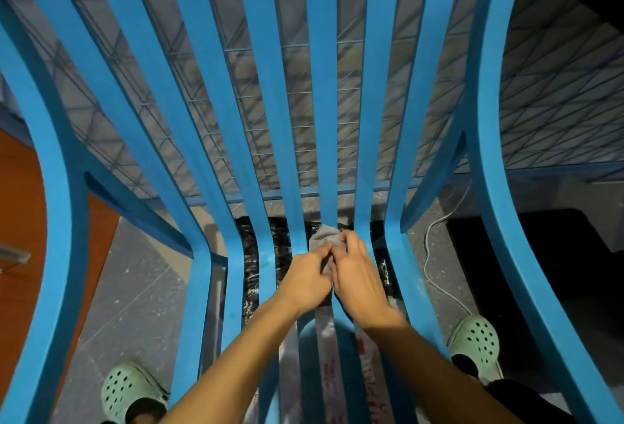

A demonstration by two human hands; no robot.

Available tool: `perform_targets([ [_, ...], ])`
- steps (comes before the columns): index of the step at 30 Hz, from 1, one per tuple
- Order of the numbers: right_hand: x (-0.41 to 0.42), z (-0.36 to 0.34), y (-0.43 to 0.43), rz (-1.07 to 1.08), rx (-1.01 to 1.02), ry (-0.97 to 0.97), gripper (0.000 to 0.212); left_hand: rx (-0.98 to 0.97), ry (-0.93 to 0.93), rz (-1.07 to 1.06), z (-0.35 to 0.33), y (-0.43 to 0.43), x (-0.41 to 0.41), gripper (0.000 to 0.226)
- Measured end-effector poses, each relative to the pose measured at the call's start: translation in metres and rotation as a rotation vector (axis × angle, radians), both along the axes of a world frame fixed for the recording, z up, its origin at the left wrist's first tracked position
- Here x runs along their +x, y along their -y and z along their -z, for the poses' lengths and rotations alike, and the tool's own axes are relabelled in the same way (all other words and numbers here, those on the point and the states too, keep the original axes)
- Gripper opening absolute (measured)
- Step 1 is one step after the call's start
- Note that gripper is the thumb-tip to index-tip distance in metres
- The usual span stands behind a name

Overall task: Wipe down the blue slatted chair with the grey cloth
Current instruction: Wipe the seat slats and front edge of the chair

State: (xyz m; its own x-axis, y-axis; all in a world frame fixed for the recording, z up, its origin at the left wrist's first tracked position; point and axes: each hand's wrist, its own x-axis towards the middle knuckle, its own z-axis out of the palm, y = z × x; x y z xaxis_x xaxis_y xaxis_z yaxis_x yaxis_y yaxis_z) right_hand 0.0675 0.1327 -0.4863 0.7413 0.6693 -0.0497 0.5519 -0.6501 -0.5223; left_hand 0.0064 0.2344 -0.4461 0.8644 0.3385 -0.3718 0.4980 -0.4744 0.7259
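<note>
The left hand [309, 280] and the right hand [356, 275] meet knuckle to knuckle over the middle of the blue slatted chair [322, 86], at the bend where its seat slats turn up into the backrest. Both hands have their fingers curled inward and pinch the grey cloth [324, 236] between them. The cloth is bunched into a small wad and pressed against one of the chair's central slats, right in the crook of that bend, with its upper edge poking out past the fingertips. Both bare forearms reach in over the chair's seat from its front edge.

Under the seat, seen through the gaps between the slats, lie a crinkled black plastic bag [248, 255] towards the chair's back and a pale sheet with red lettering [331, 373] towards its front. A pale green clog [133, 393] stands on the grey speckled floor [135, 288] outside the chair's left front, and a second green clog [476, 342] stands outside its right front. A thin white cable [435, 255] snakes across the floor on the chair's right side. Behind the backrest, showing between its slats, is a blue wire grid [256, 103]. Off the chair's left edge there is an orange-red surface [20, 221]
</note>
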Motion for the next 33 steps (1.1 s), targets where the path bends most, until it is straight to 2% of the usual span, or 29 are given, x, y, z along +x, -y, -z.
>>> perform_targets([
  [2, 0.004, -0.002, -0.001, -0.005, 0.030, 0.014, 0.028, -0.022, -0.002, 0.003, -0.002, -0.001, -0.002, 0.057],
  [4, 0.007, -0.005, -0.005, -0.036, 0.036, 0.050, 0.044, -0.080, 0.005, -0.062, -0.002, -0.007, -0.001, 0.061],
  [5, 0.008, -0.005, -0.007, -0.045, 0.042, 0.053, 0.045, -0.112, 0.010, -0.099, -0.001, -0.009, -0.001, 0.062],
  [8, 0.011, -0.003, -0.010, -0.065, 0.015, 0.051, 0.026, -0.119, 0.038, -0.141, -0.003, -0.005, -0.002, 0.058],
  [10, 0.009, 0.001, -0.007, -0.081, -0.028, 0.041, 0.022, -0.099, 0.037, -0.136, -0.004, 0.009, -0.011, 0.055],
  [15, -0.005, 0.001, 0.008, -0.085, -0.079, 0.050, 0.025, -0.082, -0.065, -0.062, -0.007, 0.029, -0.025, 0.071],
  [24, -0.067, -0.009, 0.060, -0.079, -0.068, -0.080, 0.021, 0.014, -0.140, 0.060, -0.020, 0.074, -0.088, 0.074],
  [29, -0.107, -0.009, 0.101, -0.060, -0.075, -0.074, 0.017, -0.018, -0.163, 0.101, -0.028, 0.113, -0.132, 0.073],
  [33, -0.135, -0.013, 0.129, -0.120, -0.091, -0.058, 0.025, -0.092, -0.132, 0.088, -0.034, 0.130, -0.167, 0.074],
])
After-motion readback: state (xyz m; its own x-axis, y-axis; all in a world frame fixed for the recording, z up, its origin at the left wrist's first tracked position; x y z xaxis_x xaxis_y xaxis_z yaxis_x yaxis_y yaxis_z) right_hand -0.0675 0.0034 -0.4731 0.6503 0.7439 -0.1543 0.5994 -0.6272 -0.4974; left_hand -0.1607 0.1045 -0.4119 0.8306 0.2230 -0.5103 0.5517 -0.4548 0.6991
